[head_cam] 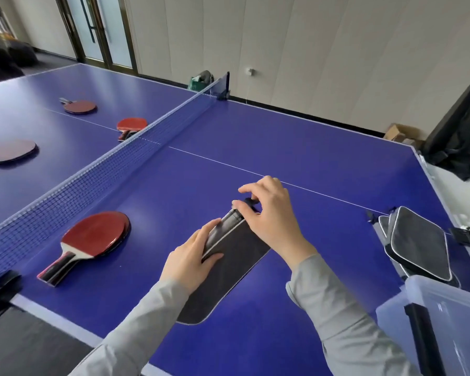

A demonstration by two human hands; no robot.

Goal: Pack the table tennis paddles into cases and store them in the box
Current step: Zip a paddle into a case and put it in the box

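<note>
A blue table [296,137] carries a net [98,169] across it. At the right edge a clear box [445,318] is cut off. A black case [228,267] lies near the front edge; the left hand [193,256] grips its side, and the right hand [269,213] pinches its far end, probably the zipper, mostly hidden. Left of it lies a red paddle [92,237].

Matt dark cloth case [228,270] with pale piping, smooth red rubber paddle [92,237] with glossy lacquered wood handle, smooth semi-gloss blue table [296,137], woven mesh net [92,169], translucent plastic box [451,316], grey cloth sleeves [337,316].
</note>
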